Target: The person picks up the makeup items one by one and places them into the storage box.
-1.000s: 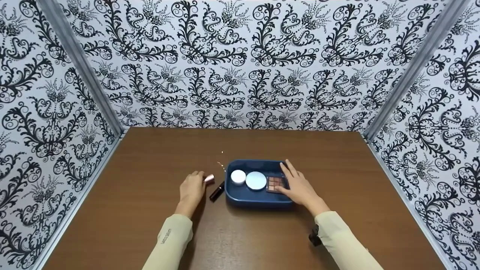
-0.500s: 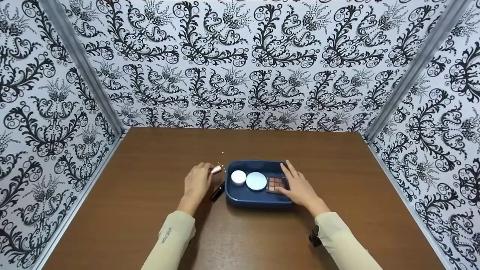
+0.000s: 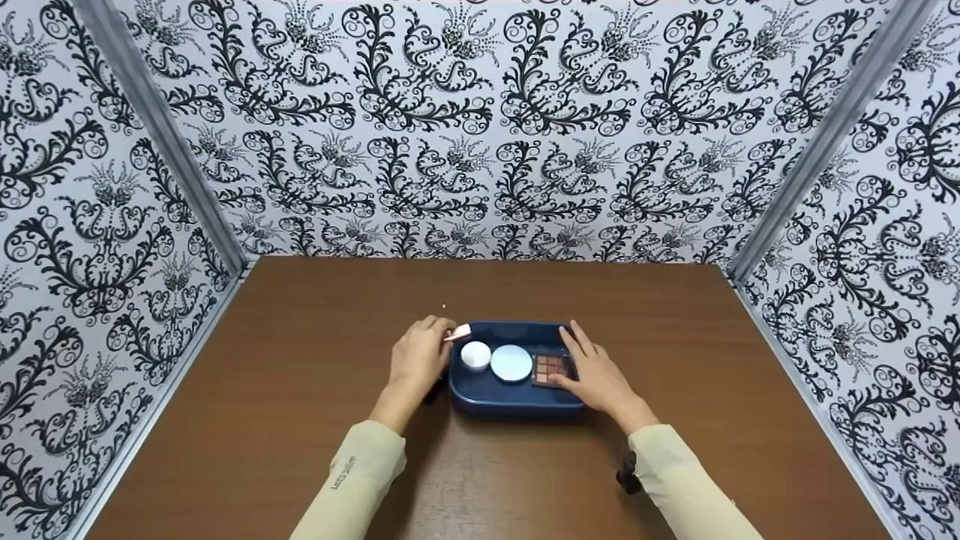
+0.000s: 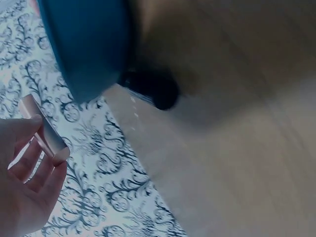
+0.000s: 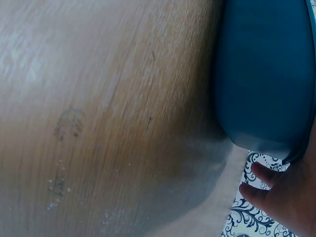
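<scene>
My left hand (image 3: 420,356) pinches a pink lipstick-like tube (image 3: 459,331) between thumb and fingers, at the back left corner of a blue bin (image 3: 517,411). In the left wrist view the tube (image 4: 45,131) is slanted, with a shiny band along its side. My right hand (image 3: 598,376) lies over the bin's right end, fingers spread and fairly straight, thumb over an eyeshadow palette (image 3: 546,367). Left of the palette inside the bin are a pale blue round compact (image 3: 511,363) and a small white round jar (image 3: 475,355).
A black tube (image 4: 153,89) lies on the table against the bin's left side, mostly hidden by my left hand in the head view. The brown tabletop (image 3: 315,315) runs back to patterned walls (image 3: 480,150). Small bright specks dot the table behind the bin.
My left hand has lifted the pink tube from the table left of the bin and carried it right and away from me to the bin's rim. The right hand has stayed put.
</scene>
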A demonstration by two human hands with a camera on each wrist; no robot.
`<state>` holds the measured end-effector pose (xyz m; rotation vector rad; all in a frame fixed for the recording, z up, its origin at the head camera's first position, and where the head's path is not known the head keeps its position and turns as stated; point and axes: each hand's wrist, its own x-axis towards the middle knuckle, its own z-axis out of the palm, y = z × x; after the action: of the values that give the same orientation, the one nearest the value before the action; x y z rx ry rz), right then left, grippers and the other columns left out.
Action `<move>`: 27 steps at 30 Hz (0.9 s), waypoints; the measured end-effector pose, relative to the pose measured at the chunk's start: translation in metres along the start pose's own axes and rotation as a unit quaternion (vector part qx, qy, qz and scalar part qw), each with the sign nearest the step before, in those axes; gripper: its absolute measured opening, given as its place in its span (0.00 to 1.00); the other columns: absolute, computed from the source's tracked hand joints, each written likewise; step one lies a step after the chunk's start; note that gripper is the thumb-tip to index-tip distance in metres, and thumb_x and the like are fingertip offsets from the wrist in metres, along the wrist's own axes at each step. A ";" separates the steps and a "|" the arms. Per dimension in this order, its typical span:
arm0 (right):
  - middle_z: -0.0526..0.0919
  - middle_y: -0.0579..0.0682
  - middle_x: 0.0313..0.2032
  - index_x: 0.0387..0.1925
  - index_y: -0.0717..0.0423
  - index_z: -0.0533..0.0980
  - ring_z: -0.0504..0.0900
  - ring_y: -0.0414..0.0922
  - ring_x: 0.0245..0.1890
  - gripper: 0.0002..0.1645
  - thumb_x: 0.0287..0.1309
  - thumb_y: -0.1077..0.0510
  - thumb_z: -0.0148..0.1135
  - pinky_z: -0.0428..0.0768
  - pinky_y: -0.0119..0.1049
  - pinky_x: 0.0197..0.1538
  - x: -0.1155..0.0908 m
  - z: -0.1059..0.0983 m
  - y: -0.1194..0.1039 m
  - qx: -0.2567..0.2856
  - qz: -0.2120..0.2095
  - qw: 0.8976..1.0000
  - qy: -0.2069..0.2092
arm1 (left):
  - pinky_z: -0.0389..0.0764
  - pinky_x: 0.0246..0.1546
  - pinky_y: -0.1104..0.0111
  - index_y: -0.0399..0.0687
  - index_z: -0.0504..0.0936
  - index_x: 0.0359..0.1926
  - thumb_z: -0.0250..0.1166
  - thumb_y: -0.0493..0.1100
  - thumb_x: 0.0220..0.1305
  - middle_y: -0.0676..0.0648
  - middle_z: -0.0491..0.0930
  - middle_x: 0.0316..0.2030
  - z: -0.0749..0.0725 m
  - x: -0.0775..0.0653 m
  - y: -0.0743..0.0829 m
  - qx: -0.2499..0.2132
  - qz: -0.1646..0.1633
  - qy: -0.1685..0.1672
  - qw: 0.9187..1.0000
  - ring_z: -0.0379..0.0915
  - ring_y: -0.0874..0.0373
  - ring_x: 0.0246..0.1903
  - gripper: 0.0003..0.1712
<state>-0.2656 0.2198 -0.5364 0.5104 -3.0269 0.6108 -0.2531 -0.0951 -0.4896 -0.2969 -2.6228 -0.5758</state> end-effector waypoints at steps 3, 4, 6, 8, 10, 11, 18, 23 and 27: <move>0.43 0.55 0.80 0.79 0.50 0.50 0.64 0.69 0.69 0.52 0.63 0.41 0.63 0.70 0.65 0.64 0.000 0.000 0.001 0.000 0.000 1.000 0.002 | 0.85 0.40 0.56 0.53 0.85 0.43 0.71 0.40 0.59 0.51 0.85 0.41 0.002 0.002 0.010 0.001 0.015 -0.005 1.000 0.83 0.51 0.43 0.11; 0.43 0.55 0.80 0.79 0.50 0.50 0.63 0.69 0.69 0.52 0.63 0.41 0.63 0.70 0.65 0.64 0.000 0.000 0.001 0.001 0.000 1.000 0.002 | 0.85 0.39 0.56 0.53 0.85 0.43 0.71 0.40 0.59 0.51 0.85 0.41 0.003 0.003 0.013 0.001 0.020 -0.007 1.000 0.84 0.51 0.42 0.10; 0.44 0.55 0.80 0.79 0.50 0.49 0.64 0.69 0.69 0.52 0.63 0.41 0.64 0.70 0.65 0.65 0.001 0.000 0.001 0.001 0.002 1.000 0.003 | 0.85 0.39 0.56 0.53 0.85 0.42 0.71 0.40 0.60 0.51 0.85 0.40 0.005 0.004 0.019 0.002 0.029 -0.013 0.999 0.84 0.51 0.41 0.09; 0.43 0.54 0.80 0.79 0.50 0.49 0.64 0.69 0.69 0.52 0.63 0.41 0.64 0.70 0.65 0.65 0.001 -0.001 0.001 0.002 0.002 1.000 0.004 | 0.85 0.38 0.56 0.54 0.86 0.43 0.70 0.40 0.61 0.52 0.85 0.40 0.008 0.005 0.025 0.004 0.035 -0.023 0.999 0.84 0.51 0.41 0.09; 0.44 0.55 0.80 0.79 0.51 0.50 0.63 0.70 0.69 0.52 0.63 0.41 0.63 0.69 0.66 0.65 0.001 -0.001 0.001 0.001 0.001 1.000 0.005 | 0.85 0.38 0.57 0.54 0.86 0.43 0.70 0.40 0.61 0.52 0.85 0.40 0.012 0.005 0.031 0.006 0.040 -0.034 0.999 0.84 0.51 0.41 0.09; 0.43 0.55 0.80 0.79 0.51 0.50 0.63 0.70 0.69 0.52 0.63 0.41 0.63 0.69 0.66 0.65 0.001 -0.001 0.001 0.001 0.001 1.000 0.005 | 0.85 0.37 0.57 0.55 0.86 0.44 0.70 0.41 0.61 0.53 0.85 0.40 0.014 0.005 0.034 0.008 0.044 -0.040 0.998 0.84 0.52 0.41 0.09; 0.44 0.55 0.80 0.79 0.50 0.50 0.64 0.69 0.69 0.51 0.64 0.40 0.63 0.69 0.65 0.66 0.002 0.000 0.003 -0.001 0.002 1.000 0.003 | 0.85 0.36 0.62 0.56 0.86 0.41 0.73 0.40 0.56 0.54 0.85 0.37 0.033 0.002 0.054 0.020 0.097 -0.086 0.991 0.84 0.55 0.38 0.11; 0.44 0.55 0.80 0.79 0.50 0.51 0.64 0.69 0.69 0.50 0.65 0.39 0.61 0.69 0.65 0.66 0.000 0.000 0.001 0.006 0.001 1.000 0.006 | 0.83 0.35 0.64 0.58 0.87 0.37 0.73 0.42 0.56 0.55 0.85 0.34 0.048 0.001 0.067 0.028 0.112 -0.138 0.984 0.84 0.57 0.36 0.08; 0.45 0.56 0.80 0.79 0.50 0.51 0.65 0.69 0.69 0.49 0.66 0.38 0.59 0.70 0.65 0.65 0.000 0.001 0.001 0.002 -0.001 1.000 0.009 | 0.84 0.34 0.64 0.58 0.88 0.36 0.72 0.42 0.56 0.55 0.86 0.34 0.058 0.003 0.078 0.047 0.113 -0.174 0.977 0.84 0.58 0.36 0.06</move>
<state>-0.2662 0.2201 -0.5377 0.5057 -3.0094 0.6173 -0.2539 0.0000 -0.5089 -0.7121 -2.8813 -0.3471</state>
